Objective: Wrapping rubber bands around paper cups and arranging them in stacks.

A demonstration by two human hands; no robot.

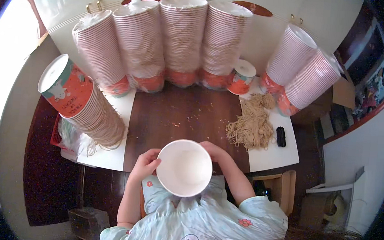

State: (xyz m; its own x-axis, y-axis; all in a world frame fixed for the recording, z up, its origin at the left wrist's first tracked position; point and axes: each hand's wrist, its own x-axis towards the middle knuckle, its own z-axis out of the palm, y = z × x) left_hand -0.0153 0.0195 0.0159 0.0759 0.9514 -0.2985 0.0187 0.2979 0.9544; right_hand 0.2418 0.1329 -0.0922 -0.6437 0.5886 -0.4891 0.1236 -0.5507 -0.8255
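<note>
A white cup (184, 168) is held between left hand (145, 163) and right hand (213, 151). It's maybe being checked; next, steady holding seems needed.

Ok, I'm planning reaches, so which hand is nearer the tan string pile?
Right. The right hand, on the right of the white paper tub, is left of the tan string pile; the left hand, on the tub's left, is farther left.
</note>
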